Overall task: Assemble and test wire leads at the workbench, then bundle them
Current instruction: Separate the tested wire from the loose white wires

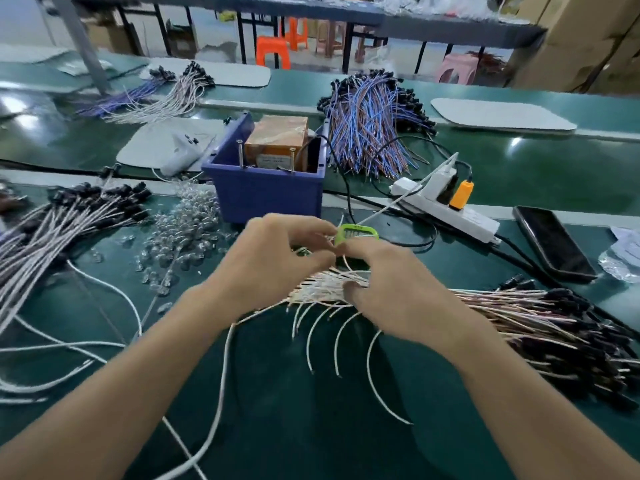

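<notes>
Bent over a dark green bench (311, 427). Pinching a wire end in the left hand (277, 258), fingers curled, right beside a small green device (356, 233). Gripping the fanned wire leads (502, 313) with the right hand (391, 289), black plugs trailing off to the right. Behind: blue bin (266, 195), white power strip (450, 211), phone (550, 244), heap of clear bulbs (183, 230). Farther back, orange stools (273, 51) on the room's floor.

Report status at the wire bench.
Left hand pinches one lead. Right hand holds lead bundle. Green fixture just behind hands. Loose leads fan underneath.
</notes>
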Tool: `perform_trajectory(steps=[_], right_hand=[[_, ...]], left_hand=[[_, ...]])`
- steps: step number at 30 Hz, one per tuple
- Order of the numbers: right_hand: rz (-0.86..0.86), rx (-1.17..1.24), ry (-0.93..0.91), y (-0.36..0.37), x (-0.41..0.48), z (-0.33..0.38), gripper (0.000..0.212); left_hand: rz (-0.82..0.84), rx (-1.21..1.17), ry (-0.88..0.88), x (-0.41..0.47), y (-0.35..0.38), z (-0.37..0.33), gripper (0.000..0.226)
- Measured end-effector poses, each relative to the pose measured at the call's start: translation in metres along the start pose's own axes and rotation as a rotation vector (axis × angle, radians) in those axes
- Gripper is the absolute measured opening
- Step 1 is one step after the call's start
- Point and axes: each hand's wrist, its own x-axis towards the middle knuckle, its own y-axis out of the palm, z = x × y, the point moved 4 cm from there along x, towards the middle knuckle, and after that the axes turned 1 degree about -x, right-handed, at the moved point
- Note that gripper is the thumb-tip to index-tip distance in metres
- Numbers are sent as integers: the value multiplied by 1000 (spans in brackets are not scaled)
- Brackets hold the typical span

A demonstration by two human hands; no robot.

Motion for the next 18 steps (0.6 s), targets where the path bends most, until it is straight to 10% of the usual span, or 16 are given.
perform_trajectory(steps=[4, 9, 18], right_hand=[[-34, 68, -101, 11, 49, 66, 37], [145, 96, -301, 48, 104, 147, 32], [283, -212, -506, 130, 193, 250, 62]], left_hand=[[-252, -67, -210, -21, -77, 43, 27], [-428, 390, -474, -67, -154, 92, 14], [-378, 764, -785, -93, -213, 204, 88]])
